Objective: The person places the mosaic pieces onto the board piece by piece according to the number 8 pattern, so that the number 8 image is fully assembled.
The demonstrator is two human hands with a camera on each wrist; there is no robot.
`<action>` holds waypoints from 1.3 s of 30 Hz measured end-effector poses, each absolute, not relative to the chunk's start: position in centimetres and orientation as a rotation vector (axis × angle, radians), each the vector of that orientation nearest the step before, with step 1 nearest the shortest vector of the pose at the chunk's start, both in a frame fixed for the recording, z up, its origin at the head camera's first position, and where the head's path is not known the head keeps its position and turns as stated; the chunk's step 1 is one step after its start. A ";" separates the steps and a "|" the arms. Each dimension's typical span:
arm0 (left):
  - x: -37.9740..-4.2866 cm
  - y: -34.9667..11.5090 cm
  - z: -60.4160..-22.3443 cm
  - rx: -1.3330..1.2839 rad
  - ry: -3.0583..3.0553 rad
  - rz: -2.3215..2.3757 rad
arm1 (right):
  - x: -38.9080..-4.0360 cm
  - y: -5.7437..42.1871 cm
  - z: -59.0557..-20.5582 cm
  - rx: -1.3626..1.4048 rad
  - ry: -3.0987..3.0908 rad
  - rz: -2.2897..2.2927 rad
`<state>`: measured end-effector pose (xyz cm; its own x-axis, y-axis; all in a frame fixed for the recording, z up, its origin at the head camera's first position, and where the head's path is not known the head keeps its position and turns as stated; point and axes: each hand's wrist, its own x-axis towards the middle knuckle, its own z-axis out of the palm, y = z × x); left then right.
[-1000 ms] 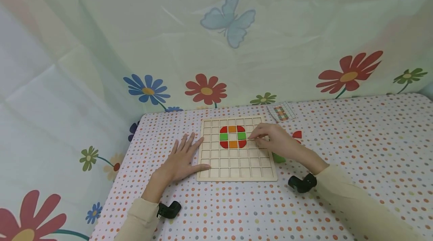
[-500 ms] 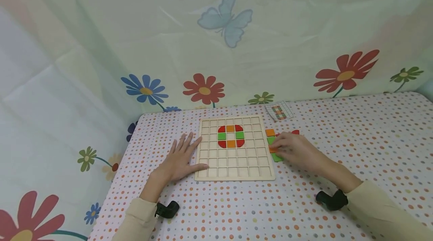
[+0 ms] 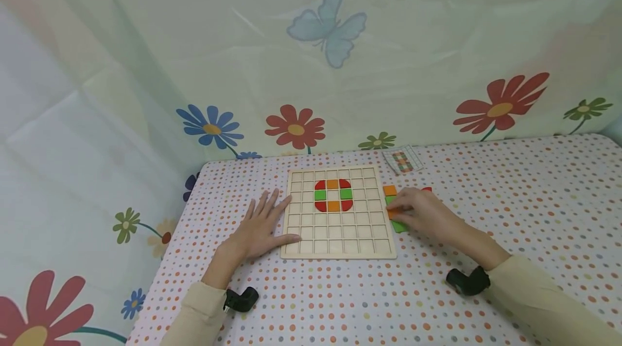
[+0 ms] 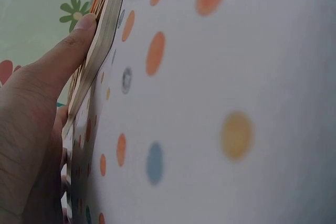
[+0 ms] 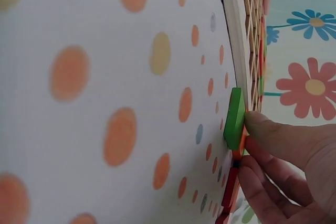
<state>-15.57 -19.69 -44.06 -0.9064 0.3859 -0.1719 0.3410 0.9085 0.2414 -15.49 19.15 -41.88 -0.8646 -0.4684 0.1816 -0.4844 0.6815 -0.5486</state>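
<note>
A: Change over the last second?

B: Shift of the right hand [image 3: 424, 215] from over the board [image 3: 323, 232], just right of the ring [image 3: 332, 184], to the row of loose tiles just beside the board's right edge. Position there almost the same as half a second ago.

A: State of the right fingers?

B: Bent, opposed to the thumb, pinching the loose orange tile [image 3: 393, 215]. Location: off the board, between the far green tile [image 3: 389, 201] and the near green tile [image 3: 400, 226]. Lifted or lying flat: not possible to tell, with part covered by the hand.

A: State of the left hand [image 3: 259, 230]?

B: Unmoved. Fingers straight and spread, resting at the board's left edge; by judgement, steadying.

A: Change within the ring?

B: None visible. Red at the four rounded corners, orange at the far and near sides, green at left and right. Middle cell [image 3: 332, 195] bare.

A: Meaning for the work?

B: By judgement, point of action transferred from board to loose supply; no tile gained in the ring over this interval. Also outside the board: the far orange tile [image 3: 390, 190], and a red piece [image 3: 427, 189] mostly hidden behind the hand.

A: Reference nearby?

B: Possibly the pattern card [image 3: 402, 162], flat on the bench [image 3: 301, 303] beyond the tile row. Printed colours too small for cell-by-cell comparison.
</note>
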 end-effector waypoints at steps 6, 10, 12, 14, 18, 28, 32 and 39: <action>-15.6 -19.7 -44.1 0.555 2.859 0.292 | -15.8 18.9 -41.6 0.716 -2.926 1.022; -15.6 -19.7 -44.1 0.556 2.865 0.283 | -15.9 18.8 -41.3 0.666 -2.966 1.048; -15.7 -19.7 -44.1 0.554 2.866 0.282 | -15.9 18.7 -41.2 0.648 -2.981 1.053; -15.7 -19.7 -44.1 0.551 2.863 0.286 | -16.0 18.6 -41.2 0.627 -2.992 1.053; -15.7 -19.7 -44.0 0.543 2.855 0.304 | -16.0 18.5 -41.1 0.596 -3.007 1.038; -15.7 -19.8 -44.2 0.544 2.857 0.284 | -16.2 18.2 -40.3 0.656 -3.129 1.035; -15.7 -19.8 -44.2 0.535 2.852 0.293 | -16.1 18.2 -40.4 0.625 -3.134 1.013; -15.7 -19.7 -44.2 0.539 2.854 0.307 | -15.1 18.3 -41.5 0.543 -2.938 0.956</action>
